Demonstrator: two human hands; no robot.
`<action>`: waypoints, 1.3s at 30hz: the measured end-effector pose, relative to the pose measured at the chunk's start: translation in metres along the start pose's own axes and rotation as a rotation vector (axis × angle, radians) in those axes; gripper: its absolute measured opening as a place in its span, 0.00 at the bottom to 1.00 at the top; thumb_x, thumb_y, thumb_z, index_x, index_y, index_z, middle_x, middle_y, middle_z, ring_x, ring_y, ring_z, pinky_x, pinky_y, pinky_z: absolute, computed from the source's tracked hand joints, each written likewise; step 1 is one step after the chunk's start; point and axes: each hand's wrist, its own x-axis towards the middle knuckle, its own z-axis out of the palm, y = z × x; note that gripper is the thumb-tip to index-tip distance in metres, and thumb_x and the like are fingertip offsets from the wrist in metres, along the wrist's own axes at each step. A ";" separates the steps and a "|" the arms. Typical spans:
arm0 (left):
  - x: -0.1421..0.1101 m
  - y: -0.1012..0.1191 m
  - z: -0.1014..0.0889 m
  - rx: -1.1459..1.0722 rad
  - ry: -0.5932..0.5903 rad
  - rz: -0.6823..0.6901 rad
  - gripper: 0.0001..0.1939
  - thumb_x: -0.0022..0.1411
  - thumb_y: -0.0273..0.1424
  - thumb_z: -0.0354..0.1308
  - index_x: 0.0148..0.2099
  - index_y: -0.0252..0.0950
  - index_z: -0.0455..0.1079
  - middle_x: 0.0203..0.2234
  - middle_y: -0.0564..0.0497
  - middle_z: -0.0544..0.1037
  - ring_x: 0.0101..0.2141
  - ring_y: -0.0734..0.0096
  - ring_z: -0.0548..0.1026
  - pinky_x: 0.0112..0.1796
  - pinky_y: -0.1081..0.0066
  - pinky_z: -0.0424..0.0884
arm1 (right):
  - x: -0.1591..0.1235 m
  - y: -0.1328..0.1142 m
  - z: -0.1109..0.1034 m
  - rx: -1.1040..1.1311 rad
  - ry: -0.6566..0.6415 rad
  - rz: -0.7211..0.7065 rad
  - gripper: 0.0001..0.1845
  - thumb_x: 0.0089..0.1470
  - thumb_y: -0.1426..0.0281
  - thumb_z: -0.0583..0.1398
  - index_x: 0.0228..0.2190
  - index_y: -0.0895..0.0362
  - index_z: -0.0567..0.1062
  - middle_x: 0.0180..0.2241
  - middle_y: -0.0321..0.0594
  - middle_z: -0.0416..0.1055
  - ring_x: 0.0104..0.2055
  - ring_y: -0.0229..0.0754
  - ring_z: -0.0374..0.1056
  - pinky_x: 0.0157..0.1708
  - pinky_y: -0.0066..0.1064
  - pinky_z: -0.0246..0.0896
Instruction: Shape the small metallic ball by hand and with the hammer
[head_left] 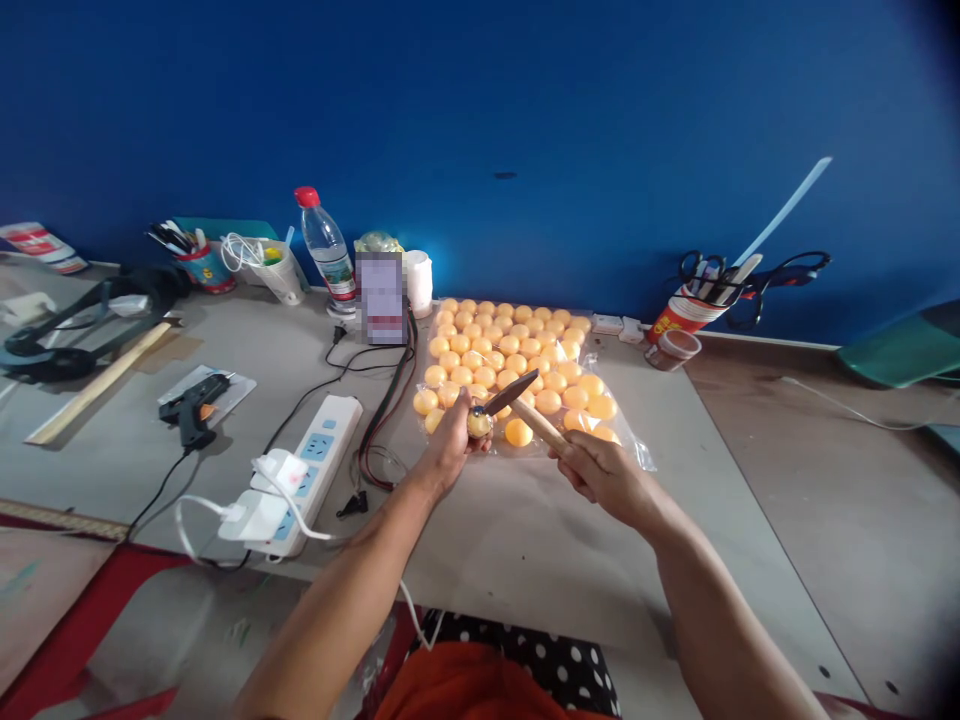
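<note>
My left hand (452, 437) is closed around a small round gold-coloured piece (480, 424), which looks shiny and has something dark at its top. In my right hand (604, 472) is the wooden handle of a hammer (541, 428). The hammer's dark, tapered head (514, 391) lies across the handle's end, and its lower left end reaches the gold piece; I cannot tell whether they touch. Behind both hands, rows of orange-yellow balls (517, 345) lie in clear plastic. One such ball (518, 432) sits at the near edge, between my hands.
To the left are a white power strip (322, 450) with plugs, black cables and a glue gun (193, 405). A red-capped bottle (326, 245), a blurred-out phone (381, 298) and cups stand along the blue wall. At right, a red cup (684, 312) holds scissors and tools.
</note>
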 end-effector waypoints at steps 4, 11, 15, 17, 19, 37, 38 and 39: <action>0.000 0.000 0.000 0.107 -0.043 0.082 0.31 0.61 0.60 0.51 0.26 0.36 0.62 0.14 0.55 0.66 0.15 0.79 0.61 0.20 0.75 0.57 | 0.000 0.000 0.000 0.010 0.004 0.009 0.19 0.64 0.56 0.50 0.31 0.56 0.70 0.19 0.31 0.60 0.19 0.34 0.55 0.20 0.29 0.51; -0.001 -0.002 -0.001 0.148 -0.042 0.111 0.31 0.61 0.60 0.50 0.26 0.36 0.62 0.14 0.55 0.66 0.15 0.79 0.61 0.21 0.74 0.58 | 0.000 -0.001 -0.001 0.032 0.012 0.001 0.21 0.64 0.54 0.49 0.32 0.57 0.70 0.19 0.31 0.60 0.19 0.34 0.55 0.21 0.29 0.52; 0.001 -0.004 -0.003 0.179 -0.040 0.121 0.32 0.63 0.60 0.48 0.24 0.37 0.62 0.12 0.56 0.62 0.15 0.78 0.60 0.21 0.73 0.58 | 0.000 0.001 0.000 -0.025 -0.014 0.005 0.19 0.64 0.56 0.51 0.32 0.56 0.70 0.20 0.31 0.61 0.20 0.34 0.56 0.21 0.29 0.53; 0.001 -0.004 -0.003 0.190 -0.059 0.137 0.31 0.63 0.59 0.48 0.25 0.36 0.64 0.14 0.54 0.65 0.16 0.78 0.62 0.21 0.74 0.57 | 0.000 0.002 -0.001 0.004 -0.004 -0.005 0.20 0.64 0.55 0.49 0.32 0.56 0.70 0.20 0.31 0.60 0.20 0.34 0.56 0.20 0.29 0.52; 0.000 -0.004 -0.003 0.212 -0.064 0.142 0.31 0.63 0.58 0.48 0.26 0.35 0.65 0.15 0.53 0.67 0.17 0.77 0.63 0.20 0.74 0.56 | 0.001 0.002 -0.002 0.012 -0.011 -0.007 0.20 0.64 0.55 0.50 0.32 0.56 0.70 0.19 0.31 0.60 0.20 0.34 0.56 0.20 0.29 0.52; -0.001 -0.001 -0.001 0.171 -0.019 0.097 0.31 0.61 0.60 0.50 0.25 0.36 0.63 0.12 0.55 0.65 0.15 0.77 0.62 0.21 0.74 0.60 | 0.000 0.001 -0.001 0.001 -0.002 0.004 0.19 0.63 0.55 0.51 0.31 0.56 0.70 0.19 0.31 0.60 0.19 0.34 0.56 0.21 0.29 0.52; -0.001 -0.001 -0.001 0.155 -0.005 0.093 0.31 0.61 0.60 0.51 0.24 0.37 0.62 0.12 0.55 0.64 0.15 0.77 0.62 0.21 0.74 0.60 | 0.000 0.001 0.000 -0.012 -0.012 0.003 0.18 0.63 0.55 0.52 0.31 0.56 0.70 0.19 0.31 0.61 0.20 0.34 0.56 0.21 0.29 0.52; -0.001 0.000 0.000 0.121 0.004 0.083 0.31 0.61 0.60 0.51 0.24 0.37 0.61 0.11 0.56 0.64 0.14 0.77 0.61 0.21 0.74 0.60 | 0.001 0.001 0.000 -0.012 -0.014 -0.002 0.19 0.63 0.55 0.52 0.31 0.56 0.70 0.19 0.31 0.61 0.20 0.34 0.56 0.21 0.29 0.52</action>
